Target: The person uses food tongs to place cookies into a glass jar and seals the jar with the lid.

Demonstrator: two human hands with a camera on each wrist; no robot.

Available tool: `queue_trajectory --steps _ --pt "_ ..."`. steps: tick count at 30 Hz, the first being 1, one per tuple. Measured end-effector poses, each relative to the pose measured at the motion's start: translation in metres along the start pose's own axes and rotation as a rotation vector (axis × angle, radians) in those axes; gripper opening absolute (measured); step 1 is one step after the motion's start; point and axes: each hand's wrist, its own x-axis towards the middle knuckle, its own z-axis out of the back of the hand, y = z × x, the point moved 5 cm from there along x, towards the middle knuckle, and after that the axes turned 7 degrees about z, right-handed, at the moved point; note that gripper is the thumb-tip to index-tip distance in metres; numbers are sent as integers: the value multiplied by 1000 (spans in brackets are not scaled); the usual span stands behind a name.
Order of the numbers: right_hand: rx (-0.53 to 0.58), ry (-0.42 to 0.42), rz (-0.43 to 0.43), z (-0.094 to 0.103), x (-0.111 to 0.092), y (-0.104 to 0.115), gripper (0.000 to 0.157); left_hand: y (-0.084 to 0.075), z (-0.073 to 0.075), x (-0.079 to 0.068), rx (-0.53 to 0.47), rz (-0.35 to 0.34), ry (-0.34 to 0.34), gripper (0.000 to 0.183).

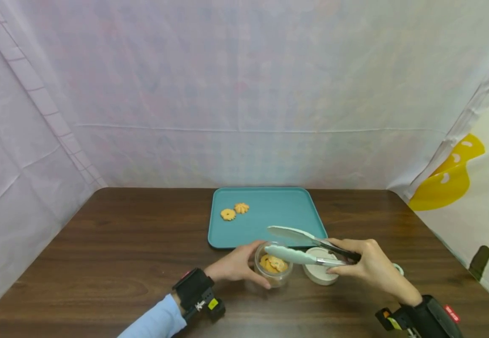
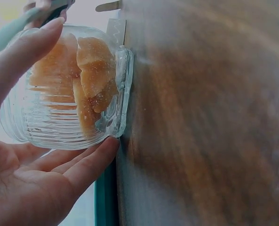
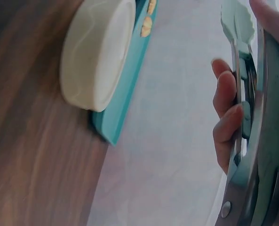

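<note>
My left hand (image 1: 235, 265) holds a clear ribbed glass jar (image 1: 276, 281) around its side, thumb on the near side. Yellow flower-shaped cookies (image 1: 273, 264) are inside; the left wrist view shows these cookies (image 2: 94, 70) stacked against the glass. My right hand (image 1: 371, 264) grips a pair of tongs (image 3: 245, 66) with pale green tips and metal arms. The tongs' arms are spread, one tip above the jar mouth, the other farther back toward the tray. Nothing is visible between the tips.
A teal tray (image 1: 270, 199) lies at the back of the wooden table (image 1: 134, 263), with two cookies (image 1: 228, 214) on its left part. Just right of the jar is a round cream-white lid (image 1: 320, 277), partly under the tongs. White cloth (image 1: 244, 94) hangs behind the table.
</note>
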Motion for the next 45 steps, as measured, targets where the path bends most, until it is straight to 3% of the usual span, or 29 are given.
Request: queue_trajectory --steps 5,9,26,39,45 --pt "-23 -21 -59 -4 17 -10 53 0 0 0 -8 2 7 79" --pt "-103 -15 -86 -11 31 -19 56 0 0 0 -19 -10 8 78" --pt "-288 172 -146 -56 87 -49 66 2 1 2 -54 6 21 80" --pt "-297 210 -212 -77 104 -69 67 0 1 2 -53 13 37 78" --pt "-275 222 -198 -83 111 -68 64 1 0 1 -76 8 41 77"
